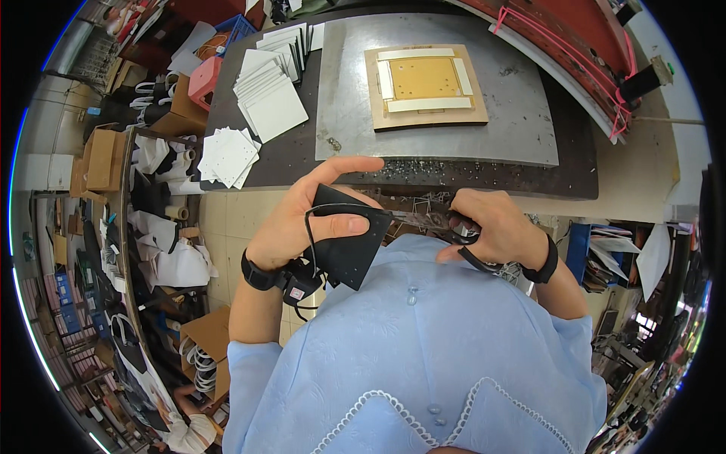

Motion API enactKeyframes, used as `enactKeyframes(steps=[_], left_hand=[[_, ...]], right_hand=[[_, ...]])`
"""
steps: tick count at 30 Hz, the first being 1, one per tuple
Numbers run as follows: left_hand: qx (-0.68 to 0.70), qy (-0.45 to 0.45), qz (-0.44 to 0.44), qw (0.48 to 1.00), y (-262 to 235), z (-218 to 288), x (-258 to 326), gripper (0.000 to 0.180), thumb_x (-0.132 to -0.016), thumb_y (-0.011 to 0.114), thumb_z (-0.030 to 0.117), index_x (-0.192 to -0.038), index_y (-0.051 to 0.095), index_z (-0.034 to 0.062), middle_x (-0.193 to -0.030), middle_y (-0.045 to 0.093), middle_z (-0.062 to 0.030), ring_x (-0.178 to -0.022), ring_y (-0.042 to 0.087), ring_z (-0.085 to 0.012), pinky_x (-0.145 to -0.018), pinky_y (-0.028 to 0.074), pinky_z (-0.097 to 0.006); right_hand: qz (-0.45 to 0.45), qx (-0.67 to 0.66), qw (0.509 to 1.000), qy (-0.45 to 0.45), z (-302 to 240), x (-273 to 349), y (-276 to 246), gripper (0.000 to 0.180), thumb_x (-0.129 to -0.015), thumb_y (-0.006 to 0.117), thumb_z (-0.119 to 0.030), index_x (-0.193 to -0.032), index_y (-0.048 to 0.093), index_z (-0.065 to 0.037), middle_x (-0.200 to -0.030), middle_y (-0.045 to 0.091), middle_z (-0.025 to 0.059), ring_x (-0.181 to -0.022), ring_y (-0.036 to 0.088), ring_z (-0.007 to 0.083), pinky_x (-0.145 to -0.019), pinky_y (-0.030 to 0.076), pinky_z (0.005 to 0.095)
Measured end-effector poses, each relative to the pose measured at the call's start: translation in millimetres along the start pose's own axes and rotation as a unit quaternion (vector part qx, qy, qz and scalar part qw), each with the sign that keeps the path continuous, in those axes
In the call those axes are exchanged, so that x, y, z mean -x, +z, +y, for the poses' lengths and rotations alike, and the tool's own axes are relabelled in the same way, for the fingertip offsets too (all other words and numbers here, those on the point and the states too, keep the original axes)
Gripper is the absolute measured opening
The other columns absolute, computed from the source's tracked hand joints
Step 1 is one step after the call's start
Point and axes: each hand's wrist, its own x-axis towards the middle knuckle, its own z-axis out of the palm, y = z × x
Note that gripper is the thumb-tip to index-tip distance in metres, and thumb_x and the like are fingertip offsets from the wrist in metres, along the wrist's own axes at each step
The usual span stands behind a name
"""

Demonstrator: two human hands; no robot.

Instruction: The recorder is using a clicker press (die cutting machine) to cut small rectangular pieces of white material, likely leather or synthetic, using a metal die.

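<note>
My left hand (291, 219) pinches a flat black sheet piece (349, 256) with small holes in it, the thumb lying across its face and the index finger stretched out. A thin dark strip (310, 234) curves around the thumb side of this hand. My right hand (499, 227) grips a pair of scissors (475, 260) by its dark handles. The blades point left and reach the upper right corner of the black piece; whether they are closed on it I cannot tell. Both hands are in front of my body, just off the table's near edge.
On the dark table (295, 165) lies a metal plate (522, 113) bearing a wooden cutting die (431, 79) with white strips. White square sheets (277, 112) and smaller white pieces (229, 157) lie left. A red machine (563, 53) overhangs the right. Shelves and cartons (104, 160) stand left.
</note>
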Motion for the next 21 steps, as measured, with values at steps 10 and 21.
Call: enactKeyframes(steps=[10,21], left_hand=[[-0.006,0.006,-0.016,1.000,6.1,0.2,-7.0,0.071,-0.072,0.077,0.010,-0.137,0.048,0.0044,-0.094,0.072,-0.0087,-0.084,0.067,-0.0122,-0.076,0.052,-0.023],[0.001,0.040,-0.005,0.999,5.1,-6.4,-10.5,0.070,-0.076,0.078,0.009,-0.139,0.046,0.0037,-0.094,0.071,-0.0080,-0.083,0.066,-0.0119,-0.075,0.052,-0.024]], right_hand=[[-0.063,-0.159,0.985,0.033,-0.9,3.3,3.5,0.062,-0.072,0.081,-0.054,-0.073,0.050,-0.001,-0.061,0.045,0.0116,-0.054,0.044,0.0258,-0.052,0.038,0.0346],[-0.072,-0.188,0.978,0.049,5.9,3.9,8.5,0.060,-0.076,0.078,-0.053,-0.077,0.049,0.000,-0.064,0.043,0.0136,-0.057,0.043,0.0297,-0.055,0.037,0.0373]])
